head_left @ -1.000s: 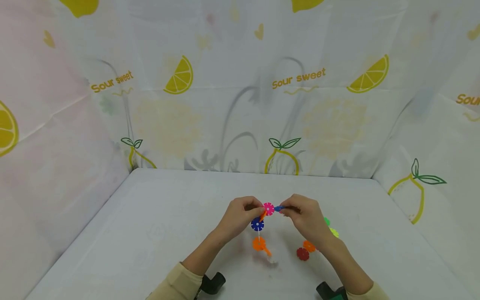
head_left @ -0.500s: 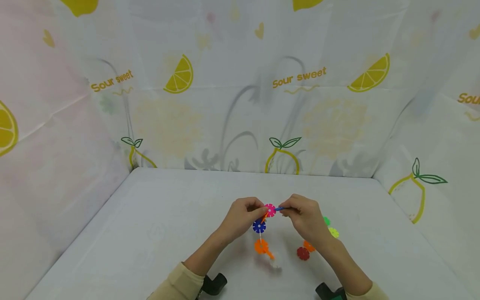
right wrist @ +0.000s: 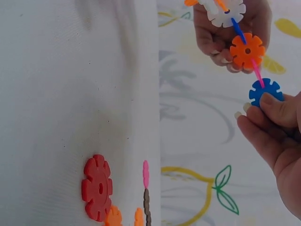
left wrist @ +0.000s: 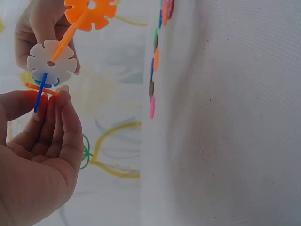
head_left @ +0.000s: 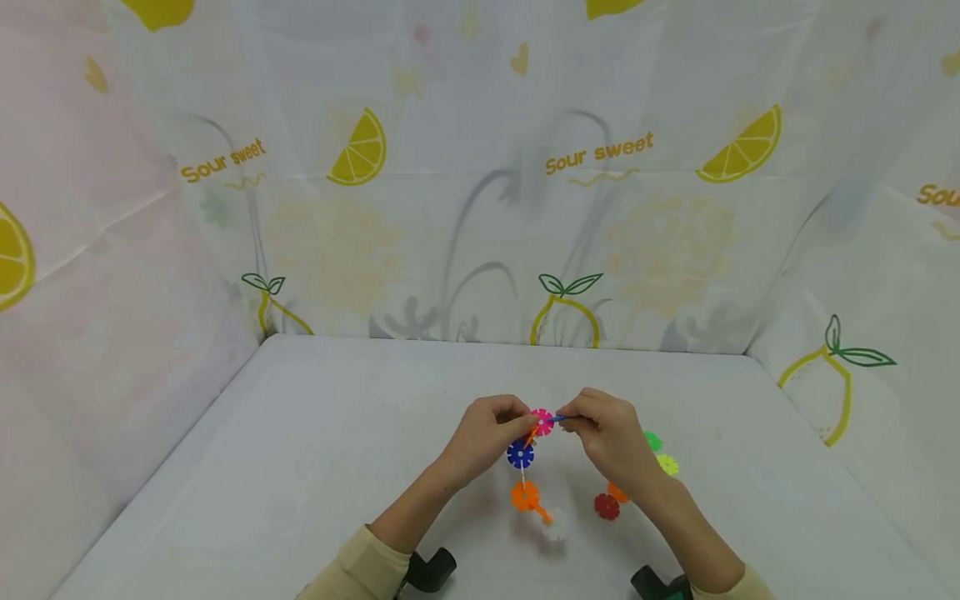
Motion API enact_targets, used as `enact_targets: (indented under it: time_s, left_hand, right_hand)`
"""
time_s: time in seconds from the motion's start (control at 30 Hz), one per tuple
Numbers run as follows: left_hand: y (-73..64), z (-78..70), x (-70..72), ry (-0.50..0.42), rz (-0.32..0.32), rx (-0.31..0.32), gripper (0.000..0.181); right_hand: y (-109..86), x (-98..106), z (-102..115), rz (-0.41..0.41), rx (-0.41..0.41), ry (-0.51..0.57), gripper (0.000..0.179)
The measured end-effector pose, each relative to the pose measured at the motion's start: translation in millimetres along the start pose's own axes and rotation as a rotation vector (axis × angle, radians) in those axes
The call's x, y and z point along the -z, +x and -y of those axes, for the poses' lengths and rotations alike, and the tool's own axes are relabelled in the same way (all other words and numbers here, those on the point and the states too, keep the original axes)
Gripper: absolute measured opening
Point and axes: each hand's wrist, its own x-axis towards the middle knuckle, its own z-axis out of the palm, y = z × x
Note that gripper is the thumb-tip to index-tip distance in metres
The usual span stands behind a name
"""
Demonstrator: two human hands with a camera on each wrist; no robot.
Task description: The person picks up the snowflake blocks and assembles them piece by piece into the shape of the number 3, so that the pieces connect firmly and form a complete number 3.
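Note:
A chain of slotted snowflake discs hangs between my hands. My left hand (head_left: 487, 437) pinches its upper part, with fingertips at an orange disc (left wrist: 41, 88) seen edge-on in the left wrist view. From there hang a dark blue disc (head_left: 521, 454), an orange disc (head_left: 525, 497) and a whitish disc (head_left: 555, 527). My right hand (head_left: 611, 429) pinches a blue disc (right wrist: 265, 92) between thumb and fingers. A pink disc (head_left: 542, 422) lies between the hands, its edge meeting the blue disc's slotted rim in the right wrist view.
Loose discs lie on the white table (head_left: 337, 467) by the right forearm: red (head_left: 607, 507), orange (head_left: 618, 492), yellow (head_left: 667, 465) and green (head_left: 652, 442). More stand out edge-on in the left wrist view. A printed curtain (head_left: 450, 208) closes off the back and sides.
My left hand has shifted slightly right, bringing the pink disc closer to my right hand. The hanging end of the chain has swung right and down a little. My right hand has hardly moved.

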Motion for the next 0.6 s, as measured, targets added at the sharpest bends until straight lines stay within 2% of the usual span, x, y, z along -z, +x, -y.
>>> enact_targets:
  time_s: [0.17,0.43,0.6]
  left_hand:
    - [0.1,-0.6,0.0,-0.028,0.004,0.008,0.019]
    - [0.2,0.5,-0.8,-0.033,0.027,0.02,0.021]
    - [-1.0,-1.1,1.0,-0.025,0.034,0.003,0.02]
  right_hand:
    - [1.3,1.3,-2.1,0.015,0.012,0.041,0.02]
    - [-0.3,2.8,-5.9,0.079,-0.028,0.075,0.022]
    - [-0.4,8.1,-13.5,0.105,-0.058,-0.008,0.021]
